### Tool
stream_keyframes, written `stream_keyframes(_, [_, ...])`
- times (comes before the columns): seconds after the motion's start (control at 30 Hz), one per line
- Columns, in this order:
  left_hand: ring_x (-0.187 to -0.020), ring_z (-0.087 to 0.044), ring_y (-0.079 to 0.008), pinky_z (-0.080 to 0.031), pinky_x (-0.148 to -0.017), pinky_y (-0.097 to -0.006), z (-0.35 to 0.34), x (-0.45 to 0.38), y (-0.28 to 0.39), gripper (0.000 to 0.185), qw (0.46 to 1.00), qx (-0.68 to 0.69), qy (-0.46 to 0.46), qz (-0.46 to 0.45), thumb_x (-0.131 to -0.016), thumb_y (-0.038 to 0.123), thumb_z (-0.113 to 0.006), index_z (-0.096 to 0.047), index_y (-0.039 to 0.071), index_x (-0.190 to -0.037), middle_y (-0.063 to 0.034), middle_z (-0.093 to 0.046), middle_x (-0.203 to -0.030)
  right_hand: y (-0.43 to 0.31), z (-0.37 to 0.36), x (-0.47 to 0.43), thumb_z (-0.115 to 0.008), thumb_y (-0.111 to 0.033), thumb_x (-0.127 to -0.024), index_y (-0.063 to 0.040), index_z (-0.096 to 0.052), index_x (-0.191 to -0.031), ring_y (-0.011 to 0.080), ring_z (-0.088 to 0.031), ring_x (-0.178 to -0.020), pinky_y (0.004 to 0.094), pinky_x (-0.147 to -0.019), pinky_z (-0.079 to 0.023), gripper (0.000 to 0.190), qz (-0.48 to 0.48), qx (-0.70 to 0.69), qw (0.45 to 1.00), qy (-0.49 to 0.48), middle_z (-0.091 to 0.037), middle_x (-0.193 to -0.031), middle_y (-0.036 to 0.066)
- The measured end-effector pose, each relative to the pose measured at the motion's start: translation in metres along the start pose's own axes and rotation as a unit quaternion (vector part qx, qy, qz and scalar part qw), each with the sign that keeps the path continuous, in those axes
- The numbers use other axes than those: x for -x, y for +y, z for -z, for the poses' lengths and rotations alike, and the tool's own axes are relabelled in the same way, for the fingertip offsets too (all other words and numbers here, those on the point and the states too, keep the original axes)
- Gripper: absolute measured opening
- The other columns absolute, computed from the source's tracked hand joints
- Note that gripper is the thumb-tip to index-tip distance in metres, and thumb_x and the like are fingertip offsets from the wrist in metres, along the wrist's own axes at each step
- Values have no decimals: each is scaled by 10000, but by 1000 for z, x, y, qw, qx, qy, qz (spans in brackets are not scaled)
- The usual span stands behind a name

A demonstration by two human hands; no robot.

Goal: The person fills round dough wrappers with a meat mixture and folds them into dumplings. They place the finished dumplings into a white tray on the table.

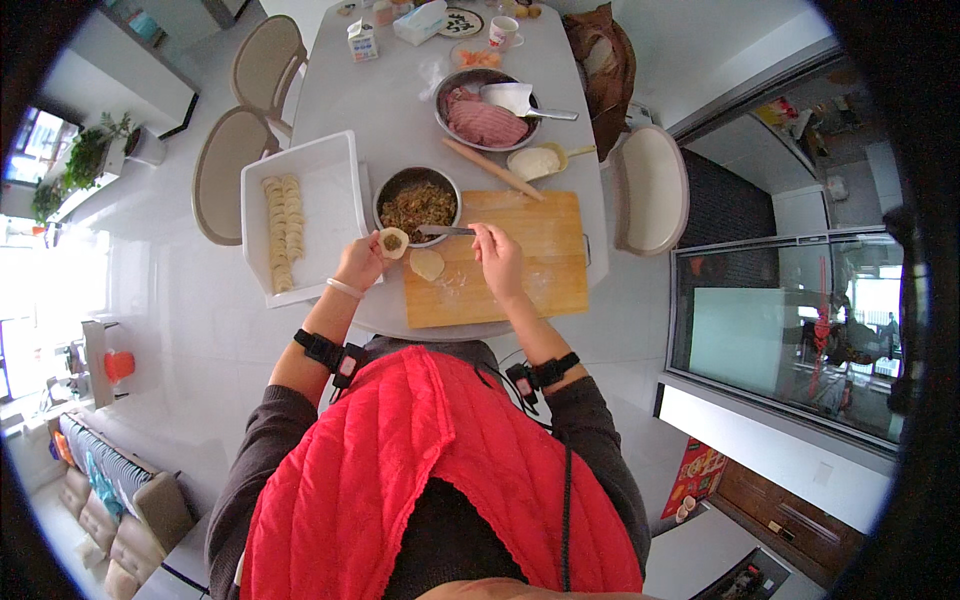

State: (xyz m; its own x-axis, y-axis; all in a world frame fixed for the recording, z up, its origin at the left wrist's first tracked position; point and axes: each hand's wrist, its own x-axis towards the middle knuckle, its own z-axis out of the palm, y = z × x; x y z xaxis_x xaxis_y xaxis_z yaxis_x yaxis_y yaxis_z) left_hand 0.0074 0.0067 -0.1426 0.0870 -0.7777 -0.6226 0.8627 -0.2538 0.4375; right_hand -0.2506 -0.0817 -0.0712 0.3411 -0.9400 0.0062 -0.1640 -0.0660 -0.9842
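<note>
My left hand [361, 262] holds a round dough wrapper [394, 242] with a small heap of brown filling at its centre. In my right hand [498, 259] is a metal spreader or knife [448, 230], its blade reaching over the near rim of a steel bowl [452, 180] of chopped filling [418, 206]. A second flat wrapper [427, 265] lies on the left edge of the floured wooden board [525, 255], between my hands. Left of the bowl, a white plastic tray [330, 202] carries two rows of folded dumplings [282, 225].
A wooden rolling pin [491, 168] rests slantwise beyond the board. Behind it stand a scoop of flour [535, 162] and a steel bowl of raw meat [486, 122] with a cleaver [517, 100] across it. Farther back are a milk carton [363, 42] and a mug [503, 33]. Chairs [651, 191] flank the table.
</note>
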Motion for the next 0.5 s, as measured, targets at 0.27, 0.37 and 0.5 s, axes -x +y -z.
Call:
stream_keyframes(0.27, [-1136, -621, -314, -537, -949, -467, 53, -19, -24, 366, 993, -58, 19, 100, -1054, 225, -365, -524, -59, -1221, -201, -627, -1226, 28, -23, -33, -603, -127, -955, 3, -668, -988, 329, -656, -805, 377, -689, -506, 149, 246, 159, 950, -107, -675, -911, 161])
stream_keyframes(0.37, [-1139, -615, -335, -524, -973, -478, 58, -20, -28, 362, 994, -53, 19, 98, -1050, 202, -365, -516, -69, -1236, -211, -617, -1237, 31, -28, -38, -601, -148, -963, 0, -671, -981, 311, -659, -783, 370, -681, -504, 165, 217, 148, 958, -113, -674, -863, 147])
stream_keyframes(0.5, [-1142, -616, -327, -515, -989, -475, 44, -22, -35, 347, 995, -34, 38, 82, -1044, 175, -368, -512, -69, -1245, -202, -625, -1226, 42, -26, -45, -583, -172, -982, -11, -684, -969, 190, -597, -642, 316, -599, -472, 191, 81, 92, 988, -93, -622, -711, 78])
